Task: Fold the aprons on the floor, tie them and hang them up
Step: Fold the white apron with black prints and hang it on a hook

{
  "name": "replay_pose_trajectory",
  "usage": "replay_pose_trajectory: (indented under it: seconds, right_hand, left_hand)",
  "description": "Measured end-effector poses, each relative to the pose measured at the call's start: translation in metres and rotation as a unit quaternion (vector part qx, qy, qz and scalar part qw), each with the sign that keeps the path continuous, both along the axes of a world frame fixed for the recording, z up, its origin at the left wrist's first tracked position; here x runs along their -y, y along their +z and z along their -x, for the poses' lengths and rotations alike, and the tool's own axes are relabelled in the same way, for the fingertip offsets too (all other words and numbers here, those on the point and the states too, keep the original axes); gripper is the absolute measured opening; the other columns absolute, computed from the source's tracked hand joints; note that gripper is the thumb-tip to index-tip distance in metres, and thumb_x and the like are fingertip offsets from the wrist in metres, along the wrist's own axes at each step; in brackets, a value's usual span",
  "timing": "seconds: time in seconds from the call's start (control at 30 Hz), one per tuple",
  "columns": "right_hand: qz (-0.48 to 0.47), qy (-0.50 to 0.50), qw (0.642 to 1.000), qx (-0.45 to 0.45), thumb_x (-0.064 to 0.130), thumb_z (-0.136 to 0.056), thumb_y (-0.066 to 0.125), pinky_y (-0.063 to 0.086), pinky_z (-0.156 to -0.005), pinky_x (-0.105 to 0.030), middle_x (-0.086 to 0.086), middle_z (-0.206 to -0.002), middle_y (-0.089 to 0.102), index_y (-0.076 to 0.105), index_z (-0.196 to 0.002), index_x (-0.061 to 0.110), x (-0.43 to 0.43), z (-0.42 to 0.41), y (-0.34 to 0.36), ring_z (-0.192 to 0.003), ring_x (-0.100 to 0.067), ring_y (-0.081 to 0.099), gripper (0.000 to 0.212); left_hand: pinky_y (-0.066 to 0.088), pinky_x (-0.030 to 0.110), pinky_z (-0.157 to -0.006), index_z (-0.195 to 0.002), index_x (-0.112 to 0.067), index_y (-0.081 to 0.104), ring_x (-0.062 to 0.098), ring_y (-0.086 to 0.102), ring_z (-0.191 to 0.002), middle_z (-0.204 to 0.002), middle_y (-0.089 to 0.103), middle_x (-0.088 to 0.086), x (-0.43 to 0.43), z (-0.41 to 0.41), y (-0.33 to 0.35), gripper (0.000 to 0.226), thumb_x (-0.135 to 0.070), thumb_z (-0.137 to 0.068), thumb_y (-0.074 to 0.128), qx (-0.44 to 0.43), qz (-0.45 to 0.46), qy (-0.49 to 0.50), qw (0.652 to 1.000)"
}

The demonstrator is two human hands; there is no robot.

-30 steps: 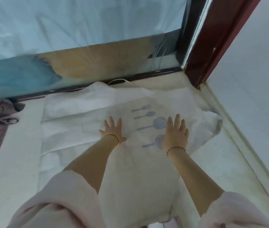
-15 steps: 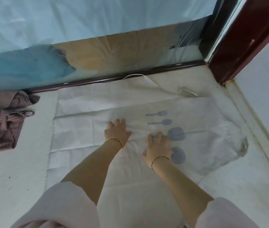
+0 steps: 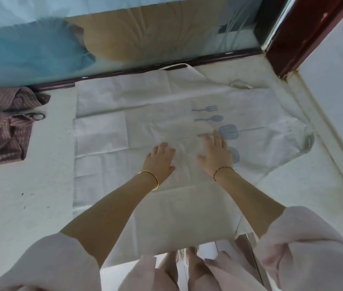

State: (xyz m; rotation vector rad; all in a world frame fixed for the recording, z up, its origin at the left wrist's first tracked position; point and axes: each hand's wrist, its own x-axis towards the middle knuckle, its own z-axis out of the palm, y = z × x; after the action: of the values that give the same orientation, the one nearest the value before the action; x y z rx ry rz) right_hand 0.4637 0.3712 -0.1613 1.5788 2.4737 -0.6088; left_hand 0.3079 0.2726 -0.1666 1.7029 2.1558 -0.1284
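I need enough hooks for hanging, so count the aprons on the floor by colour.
White apron with blue utensil print: 1
Brown striped apron: 1
Total: 2

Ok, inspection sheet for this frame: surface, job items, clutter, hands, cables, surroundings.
Surface: pale floor, small dark marks.
Job's things: white apron spread flat, creased, with utensil print; striped brown apron crumpled at left, apart from it.
Clutter: nothing seen.
Hands: left hand and right hand both flat on the white apron.
Cables: nothing seen.
Surroundings: glass panel ahead, dark red frame at right corner, pale wall right.
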Motion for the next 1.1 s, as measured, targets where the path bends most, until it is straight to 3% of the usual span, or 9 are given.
replay_pose_trajectory:
  seconds: [0.13,0.27,0.4,0.57,0.67,0.77,0.87,1.0,1.1]
  right_hand:
    - [-0.016,0.028,0.995,-0.093,0.002,-0.088,0.048,0.043,-0.094,-0.038,-0.009,-0.134,0.042,0.051,-0.125,0.011,0.023,-0.034,0.008,-0.121,-0.028,0.04,0.038]
    - [0.004,0.075,0.994,-0.077,0.0,-0.089,0.046,0.046,-0.087,-0.037,-0.005,-0.116,0.051,0.06,-0.108,0.013,0.052,-0.059,0.009,-0.106,-0.024,0.051,0.027]
    - [0.03,0.102,0.992,-0.064,-0.003,-0.087,0.045,0.046,-0.087,-0.036,-0.005,-0.11,0.053,0.061,-0.105,0.014,0.084,-0.084,0.003,-0.102,-0.023,0.053,0.03]
    - [0.044,0.126,0.99,-0.049,-0.006,-0.086,0.043,0.039,-0.085,-0.029,-0.006,-0.112,0.053,0.06,-0.11,0.013,0.107,-0.115,-0.003,-0.104,-0.024,0.052,0.035]
    - [0.057,0.147,0.987,-0.044,-0.008,-0.087,0.04,0.04,-0.09,-0.032,-0.007,-0.116,0.052,0.06,-0.113,0.015,0.113,-0.128,-0.004,-0.109,-0.026,0.051,0.04]
    - [0.085,0.164,0.982,-0.04,-0.009,-0.087,0.038,0.04,-0.096,-0.034,-0.007,-0.122,0.05,0.058,-0.118,0.015,0.117,-0.138,-0.001,-0.112,-0.026,0.05,0.044]
    - [0.086,0.194,0.977,-0.015,-0.01,-0.084,0.047,0.039,-0.098,-0.034,-0.006,-0.129,0.047,0.053,-0.127,0.017,0.121,-0.149,0.005,-0.119,-0.026,0.046,0.051]
    - [0.023,0.244,0.969,0.01,-0.005,-0.086,0.051,0.034,-0.106,-0.032,0.001,-0.143,0.041,0.036,-0.142,0.019,0.122,-0.163,0.008,-0.131,-0.021,0.037,0.064]
    - [-0.086,0.237,0.968,0.008,0.01,-0.091,0.051,0.032,-0.103,-0.034,0.001,-0.125,0.058,0.042,-0.136,0.02,0.119,-0.164,0.011,-0.115,-0.021,0.052,0.047]
  left_hand:
    - [0.042,0.035,-0.088,-0.12,-0.013,0.048,0.026,0.046,-0.111,-0.126,0.039,0.007,0.022,-0.032,0.006,0.035,-0.028,-0.09,0.057,0.075,-0.036,-0.03,0.996]
    - [0.043,0.035,-0.074,-0.105,-0.013,0.051,0.027,0.055,-0.094,-0.115,0.042,0.005,0.055,-0.072,0.013,0.033,-0.037,-0.086,0.062,0.141,0.032,-0.109,0.983]
    - [0.038,0.031,-0.069,-0.104,-0.015,0.05,0.025,0.052,-0.098,-0.113,0.043,0.003,0.097,-0.108,0.005,0.048,-0.051,-0.077,0.066,0.078,0.101,-0.159,0.979]
    - [0.04,0.033,-0.077,-0.122,-0.013,0.043,0.024,0.042,-0.11,-0.123,0.038,0.006,0.129,-0.132,-0.012,0.07,-0.056,-0.073,0.067,-0.093,0.076,-0.203,0.972]
    - [0.043,0.034,-0.079,-0.125,-0.01,0.04,0.027,0.039,-0.113,-0.129,0.034,0.01,0.137,-0.136,-0.012,0.054,-0.028,-0.081,0.066,-0.121,0.079,-0.187,0.972]
    - [0.047,0.037,-0.079,-0.117,-0.009,0.046,0.027,0.041,-0.11,-0.124,0.036,0.011,0.138,-0.13,-0.006,0.042,-0.012,-0.08,0.065,-0.064,0.087,-0.148,0.983]
    - [0.046,0.041,-0.08,-0.106,-0.009,0.051,0.031,0.049,-0.101,-0.11,0.047,0.013,0.135,-0.123,0.005,0.016,-0.009,-0.091,0.043,0.03,0.063,-0.06,0.996]
    - [0.042,0.037,-0.07,-0.096,-0.015,0.04,0.03,0.054,-0.076,-0.085,0.057,0.014,0.133,-0.11,0.023,0.008,-0.016,-0.097,0.033,0.081,-0.011,0.031,0.996]
    - [0.038,0.034,-0.065,-0.093,-0.017,0.036,0.027,0.049,-0.068,-0.074,0.052,0.008,0.13,-0.104,0.04,0.005,-0.019,-0.097,0.038,0.098,-0.049,0.044,0.993]
